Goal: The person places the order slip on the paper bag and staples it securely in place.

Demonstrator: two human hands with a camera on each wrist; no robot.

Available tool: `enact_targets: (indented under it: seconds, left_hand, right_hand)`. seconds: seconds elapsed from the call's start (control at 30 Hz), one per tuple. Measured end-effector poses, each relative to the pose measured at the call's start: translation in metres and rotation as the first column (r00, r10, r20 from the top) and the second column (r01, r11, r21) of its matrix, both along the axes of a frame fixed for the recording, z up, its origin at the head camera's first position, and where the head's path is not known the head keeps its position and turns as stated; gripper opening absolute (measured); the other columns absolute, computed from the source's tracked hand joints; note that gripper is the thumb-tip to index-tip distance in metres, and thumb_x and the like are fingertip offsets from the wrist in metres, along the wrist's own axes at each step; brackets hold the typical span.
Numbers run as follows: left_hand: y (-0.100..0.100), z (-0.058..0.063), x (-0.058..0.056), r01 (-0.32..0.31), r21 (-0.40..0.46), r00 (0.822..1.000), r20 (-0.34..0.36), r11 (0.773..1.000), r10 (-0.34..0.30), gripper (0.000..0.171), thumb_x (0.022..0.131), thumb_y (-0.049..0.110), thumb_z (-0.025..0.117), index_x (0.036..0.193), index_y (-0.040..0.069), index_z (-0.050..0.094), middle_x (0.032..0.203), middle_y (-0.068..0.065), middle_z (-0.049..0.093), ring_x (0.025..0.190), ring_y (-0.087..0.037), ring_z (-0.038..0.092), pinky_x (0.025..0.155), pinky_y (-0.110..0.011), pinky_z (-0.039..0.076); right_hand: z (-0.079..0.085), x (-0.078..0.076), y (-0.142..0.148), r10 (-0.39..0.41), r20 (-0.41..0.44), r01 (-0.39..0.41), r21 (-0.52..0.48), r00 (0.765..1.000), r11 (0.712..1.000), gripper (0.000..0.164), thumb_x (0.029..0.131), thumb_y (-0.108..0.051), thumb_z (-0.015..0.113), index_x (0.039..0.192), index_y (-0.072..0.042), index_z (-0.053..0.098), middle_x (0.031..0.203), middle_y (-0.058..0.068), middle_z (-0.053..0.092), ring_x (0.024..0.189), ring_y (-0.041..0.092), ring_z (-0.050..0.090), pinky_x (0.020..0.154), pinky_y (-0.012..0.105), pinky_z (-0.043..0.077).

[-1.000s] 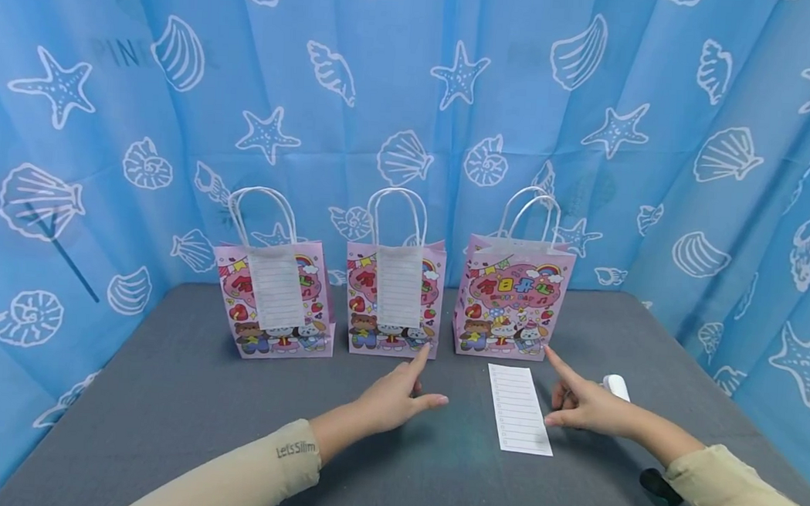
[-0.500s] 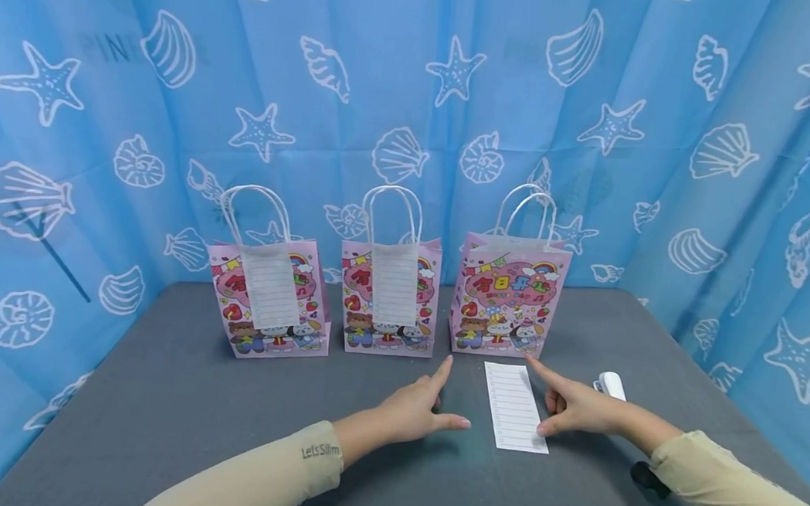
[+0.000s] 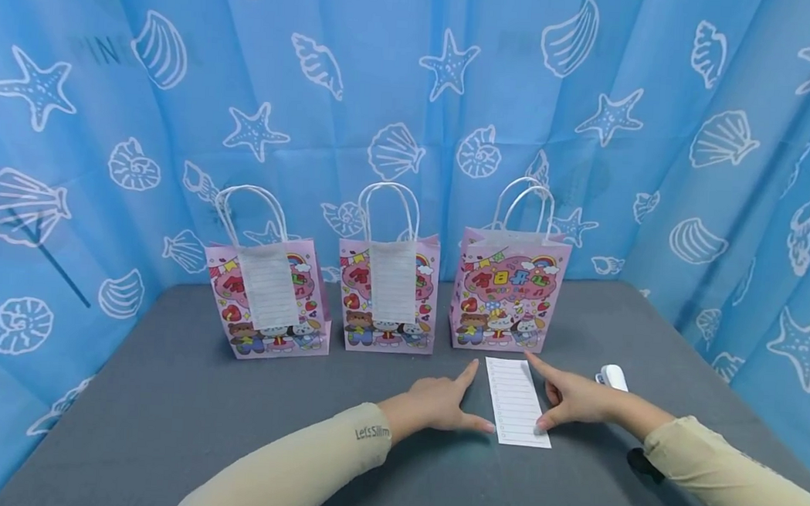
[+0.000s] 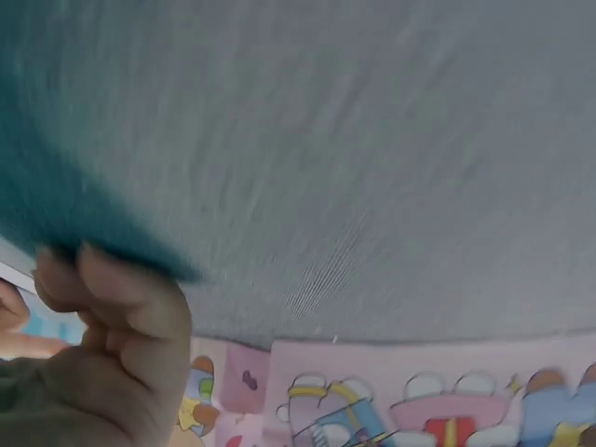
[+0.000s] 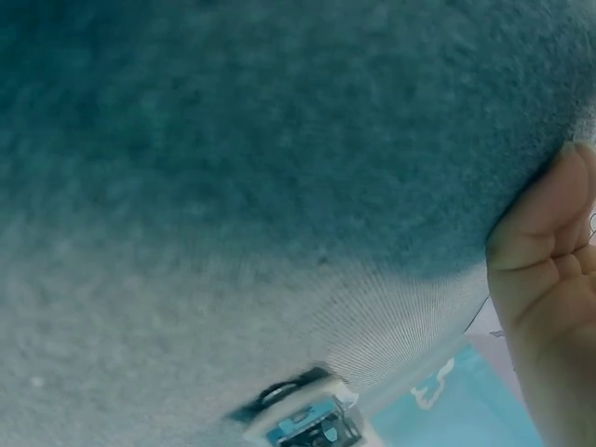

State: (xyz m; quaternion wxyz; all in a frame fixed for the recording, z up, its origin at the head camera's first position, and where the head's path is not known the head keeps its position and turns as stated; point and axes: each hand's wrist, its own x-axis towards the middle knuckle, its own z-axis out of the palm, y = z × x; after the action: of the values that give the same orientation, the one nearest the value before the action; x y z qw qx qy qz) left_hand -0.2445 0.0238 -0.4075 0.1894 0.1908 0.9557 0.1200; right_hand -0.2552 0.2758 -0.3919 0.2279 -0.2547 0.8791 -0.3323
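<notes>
A white lined paper slip (image 3: 517,403) lies flat on the grey table, in front of the rightmost pink gift bag (image 3: 507,298). My left hand (image 3: 438,402) is just left of the slip, index finger and thumb stretched toward its left edge. At the slip's right edge is my right hand (image 3: 577,399), its index finger pointing at the bag's base and its thumb over or touching the paper. Neither hand grips anything. The left wrist view has the left hand (image 4: 121,345) low over the cloth; the right wrist view has part of the right hand (image 5: 549,298).
Two more pink bags, the middle one (image 3: 427,285) and the left one (image 3: 314,302), each carry a lined slip hanging in front. Behind my right hand sits a small white stapler-like object (image 3: 612,376). A black object (image 3: 645,465) lies partly under my right sleeve. A blue curtain (image 3: 416,76) hangs behind.
My left hand has moved right, from before the middle bag to beside the slip's left edge. The right hand has shifted slightly left, its thumb reaching the slip's right edge.
</notes>
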Motion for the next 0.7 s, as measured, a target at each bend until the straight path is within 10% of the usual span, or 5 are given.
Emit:
enact_targets:
  seconds: [0.4, 0.63, 0.7]
  left_hand:
    - [0.02, 0.011, -0.006, -0.02, -0.124, 0.999, 0.023, 0.992, 0.023, 0.099, 0.076, 0.076, 0.061, 0.155, 0.032, 0.021, 0.142, -0.001, 0.052, 0.127, -0.02, 0.05, 0.103, -0.041, 0.04]
    - [0.024, 0.013, -0.008, -0.092, -0.045, 0.994, 0.057, 0.995, 0.094, 0.099, 0.074, 0.071, 0.067, 0.154, 0.032, 0.025, 0.138, -0.006, 0.053, 0.072, -0.02, 0.061, 0.053, -0.03, 0.051]
    - [0.025, 0.014, -0.008, -0.081, -0.059, 0.996, 0.038, 0.995, 0.083, 0.098, 0.074, 0.071, 0.067, 0.154, 0.03, 0.027, 0.139, -0.005, 0.054, 0.084, -0.02, 0.065, 0.064, -0.03, 0.054]
  right_hand:
    - [0.001, -0.002, -0.002, -0.026, -0.027, 0.027, 0.068, 0.999, 0.997, 0.106, 0.079, -0.029, 0.082, 0.149, 0.012, 0.014, 0.073, 0.001, 0.042, 0.065, 0.016, 0.038, 0.057, 0.026, 0.028]
    - [0.0, -0.002, -0.007, -0.03, -0.069, 0.039, 0.133, 0.997, 0.99, 0.102, 0.078, -0.033, 0.083, 0.146, 0.015, 0.023, 0.073, 0.001, 0.042, 0.065, 0.015, 0.039, 0.057, 0.026, 0.027]
    - [-0.001, -0.002, -0.007, -0.034, -0.075, 0.046, 0.157, 0.997, 0.986, 0.102, 0.077, -0.034, 0.083, 0.145, 0.015, 0.025, 0.073, 0.001, 0.043, 0.066, 0.015, 0.04, 0.057, 0.026, 0.028]
